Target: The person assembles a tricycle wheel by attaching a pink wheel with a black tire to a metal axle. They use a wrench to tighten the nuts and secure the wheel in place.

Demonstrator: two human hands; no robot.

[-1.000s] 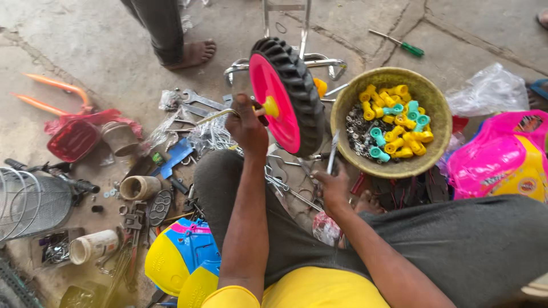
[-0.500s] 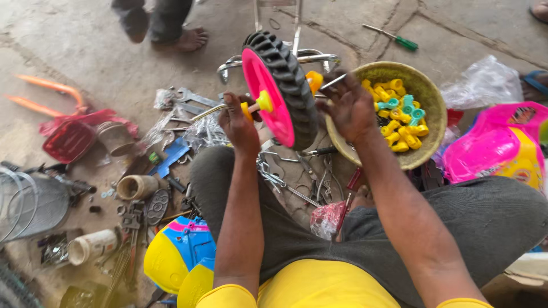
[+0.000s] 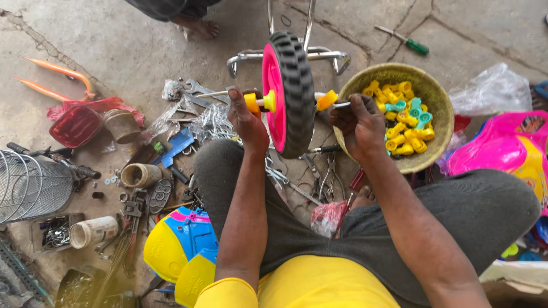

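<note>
Head view: I see the wheel (image 3: 287, 94) upright on its axle, black tread toward me, pink disc facing left. My left hand (image 3: 246, 117) sits just left of the wheel, fingers closed on the orange cap (image 3: 252, 103) at the hub. My right hand (image 3: 359, 122) is just right of the wheel, pinching another orange cap (image 3: 327, 100) against the axle end. Further right of the wheel, the basket (image 3: 436, 97) rim touches that hand. Left of the wheel, tools (image 3: 188, 97) crowd the floor; beyond it lies bare concrete around the chrome frame (image 3: 319, 55).
</note>
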